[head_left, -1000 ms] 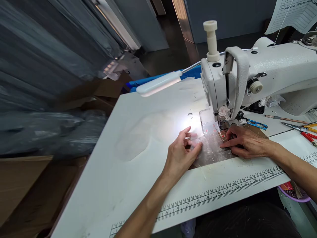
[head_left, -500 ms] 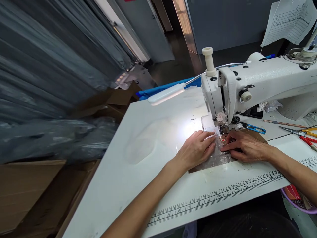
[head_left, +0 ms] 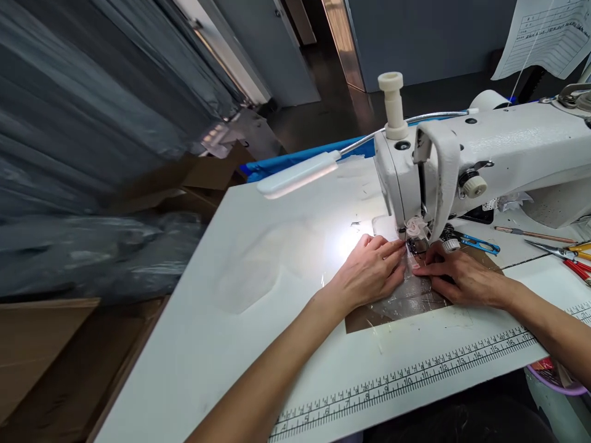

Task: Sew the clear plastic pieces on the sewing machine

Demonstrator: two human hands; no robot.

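Observation:
My left hand (head_left: 367, 269) lies with fingers stretched over a clear, thin plastic-like sheet (head_left: 413, 290), fingertips just left of the presser foot (head_left: 417, 246). From the other side, my right hand (head_left: 462, 275) presses on the same sheet with its index finger stretched out and its other fingers partly bent. A narrow pale strip (head_left: 411, 261) runs between the fingertips toward the needle area. Beneath the sheet is a brown flat piece (head_left: 357, 321) on the table. The white sewing machine (head_left: 508, 147) stands over the work, and its needle tip is hard to make out.
A lit lamp (head_left: 300, 175) shines beside the needle area. Blue thread snips (head_left: 480, 243), a slim brown-handled tool (head_left: 535, 234) and scissors (head_left: 554, 250) lie to the right. A ruler strip (head_left: 406, 381) follows the table's front edge. Cardboard boxes (head_left: 41, 351) stand at left.
My view has shifted slightly. The pale strip lies closer under the presser foot, and the small red mark on it no longer shows. Both hands remain beside the foot.

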